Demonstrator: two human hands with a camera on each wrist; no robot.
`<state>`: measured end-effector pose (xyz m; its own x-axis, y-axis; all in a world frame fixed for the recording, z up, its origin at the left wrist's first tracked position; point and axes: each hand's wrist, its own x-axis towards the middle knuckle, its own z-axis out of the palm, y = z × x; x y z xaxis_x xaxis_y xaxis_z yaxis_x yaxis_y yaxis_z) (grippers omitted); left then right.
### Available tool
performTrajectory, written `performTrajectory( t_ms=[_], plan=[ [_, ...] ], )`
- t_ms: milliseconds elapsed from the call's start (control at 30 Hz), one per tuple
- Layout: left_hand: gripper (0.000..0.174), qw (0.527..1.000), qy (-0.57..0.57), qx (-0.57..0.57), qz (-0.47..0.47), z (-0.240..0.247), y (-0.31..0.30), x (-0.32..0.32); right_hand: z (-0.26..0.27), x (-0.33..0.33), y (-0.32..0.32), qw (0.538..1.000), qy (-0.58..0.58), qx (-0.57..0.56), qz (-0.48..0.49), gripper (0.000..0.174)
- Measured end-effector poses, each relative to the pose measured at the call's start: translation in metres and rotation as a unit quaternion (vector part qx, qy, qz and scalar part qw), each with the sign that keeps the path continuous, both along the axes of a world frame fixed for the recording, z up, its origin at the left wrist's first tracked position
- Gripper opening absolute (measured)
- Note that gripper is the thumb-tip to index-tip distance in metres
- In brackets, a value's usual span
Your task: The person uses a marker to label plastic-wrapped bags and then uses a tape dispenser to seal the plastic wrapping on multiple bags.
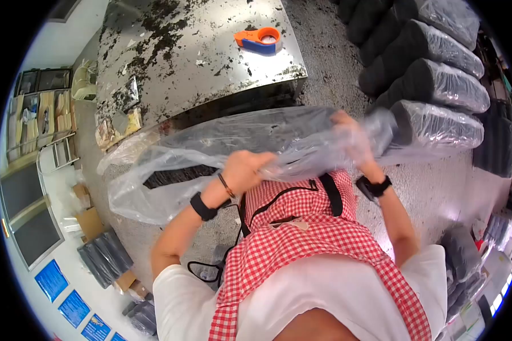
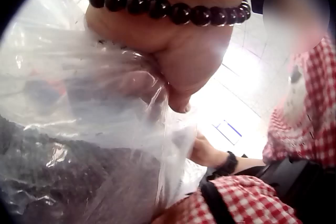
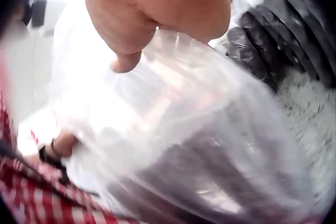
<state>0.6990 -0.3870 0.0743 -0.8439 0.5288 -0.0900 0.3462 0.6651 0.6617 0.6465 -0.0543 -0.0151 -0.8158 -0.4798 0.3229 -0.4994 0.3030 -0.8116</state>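
Note:
A long clear plastic bag (image 1: pixel 261 122) with a dark, rough-edged slab (image 1: pixel 179 176) inside lies across in front of the apron. My left hand (image 1: pixel 244 170) grips the bag's near edge, its thumb over the gathered film. At the bag's right end, my right hand (image 1: pixel 352 142), blurred, holds bunched plastic. In the left wrist view, my left hand (image 2: pixel 194 61) has its fingers partly hidden behind the film, and dark material shows through below. From the right wrist, my right hand (image 3: pixel 157 8) pinches the whitish film above the dark contents.
A metal table (image 1: pixel 216 68) strewn with dark flakes stands ahead, bearing an orange and blue tape dispenser (image 1: pixel 260 40). Several plastic-wrapped dark rolls (image 1: pixel 446 122) line the right side. Stacked grey packs (image 1: pixel 105 258) and cardboard boxes (image 1: pixel 90 223) sit by the left wall.

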Motion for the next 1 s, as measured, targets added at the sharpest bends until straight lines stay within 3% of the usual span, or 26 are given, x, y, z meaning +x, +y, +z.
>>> performTrajectory(
  t_ms=[33,100,133,200,233,267,300,333,367,400,433,467,500,533,567,600,633,667,700,767,833,900,933,967,1000],
  plan=[
    [0.018,0.999,-0.020,0.024,-0.008,0.006,0.008,0.014,0.010,0.025,-0.008,0.924,-0.362,-0.118,-0.026,0.031],
    [0.021,0.996,-0.054,0.066,-0.031,0.006,0.007,0.036,0.013,0.032,-0.049,0.927,-0.313,-0.151,-0.142,0.018],
    [0.022,0.995,-0.055,0.049,-0.066,0.002,0.006,0.045,0.007,0.029,-0.062,0.926,-0.315,-0.153,-0.141,0.018],
    [0.023,0.988,-0.040,0.084,-0.125,-0.010,0.007,0.059,-0.007,0.034,-0.081,0.932,-0.362,-0.035,0.014,0.023],
    [0.023,0.982,-0.035,0.089,-0.163,-0.013,0.005,0.063,-0.002,0.033,-0.092,0.927,-0.373,-0.039,0.008,0.023],
    [0.023,0.981,-0.040,0.091,-0.167,-0.017,0.005,0.063,0.003,0.021,-0.096,0.912,-0.340,0.135,0.184,0.020],
    [0.022,0.978,-0.033,0.140,-0.153,-0.017,0.006,0.060,0.006,0.013,-0.100,0.839,-0.289,0.300,0.351,0.018],
    [0.020,0.972,-0.025,0.189,-0.136,-0.018,0.006,0.057,-0.010,0.012,-0.106,0.785,-0.308,0.343,0.415,0.019],
    [0.020,0.971,-0.026,0.192,-0.136,-0.021,0.003,0.051,-0.029,0.009,-0.107,0.783,-0.311,0.345,0.414,0.019],
    [0.025,0.991,0.048,0.095,-0.077,-0.023,0.000,0.043,-0.052,0.009,-0.104,0.759,-0.348,0.263,0.483,0.021],
    [0.030,0.993,0.119,-0.006,-0.013,-0.025,-0.003,0.038,-0.083,0.009,-0.099,0.724,-0.380,0.177,0.548,0.023],
    [0.030,0.993,0.115,-0.008,-0.005,-0.025,0.000,0.032,-0.135,0.009,-0.077,0.645,-0.498,0.119,0.568,0.040],
    [0.032,0.962,0.228,-0.074,0.130,-0.024,0.009,0.026,-0.126,0.005,-0.082,0.639,-0.498,0.120,0.573,0.040],
    [0.035,0.897,0.334,-0.137,0.255,-0.025,0.017,0.021,-0.105,-0.005,-0.086,0.682,-0.473,0.090,0.551,0.037],
    [0.035,0.898,0.331,-0.136,0.257,-0.030,0.025,0.032,-0.093,-0.009,-0.087,0.721,-0.448,0.060,0.525,0.033],
    [0.042,0.918,0.345,-0.114,0.155,-0.039,0.035,0.054,-0.115,-0.012,-0.085,0.673,-0.474,0.093,0.560,0.034],
    [0.049,0.928,0.358,-0.090,0.051,-0.043,0.043,0.064,-0.123,-0.012,-0.079,0.670,-0.477,0.095,0.560,0.034],
    [0.064,0.942,0.315,-0.100,0.057,-0.056,0.047,0.060,-0.131,-0.013,-0.072,0.693,-0.477,0.076,0.535,0.034],
    [0.064,0.944,0.310,-0.098,0.056,-0.063,0.047,0.048,-0.135,-0.008,-0.067,0.714,-0.479,0.053,0.507,0.033],
    [0.078,0.978,0.165,-0.130,0.009,-0.078,0.045,0.021,-0.129,-0.002,-0.061,0.718,-0.469,0.053,0.512,0.032],
    [0.071,0.982,0.159,-0.102,-0.005,-0.100,0.046,0.022,-0.112,-0.009,-0.066,0.730,-0.430,0.060,0.527,0.031],
    [0.063,0.986,0.003,-0.151,-0.077,-0.107,0.046,0.024,-0.052,-0.014,-0.079,0.756,-0.415,0.052,0.504,0.027],
    [0.041,0.996,0.054,-0.056,-0.043,-0.109,0.045,0.023,-0.022,-0.016,-0.081,0.789,-0.380,0.177,0.449,0.024],
    [0.041,0.996,0.052,-0.056,-0.048,-0.110,0.043,0.016,-0.006,-0.011,-0.080,0.806,-0.338,0.299,0.383,0.021],
    [0.035,0.995,-0.072,0.004,-0.064,-0.110,0.041,0.003,-0.009,0.006,-0.071,0.893,-0.282,0.239,0.257,0.023]
  ],
)
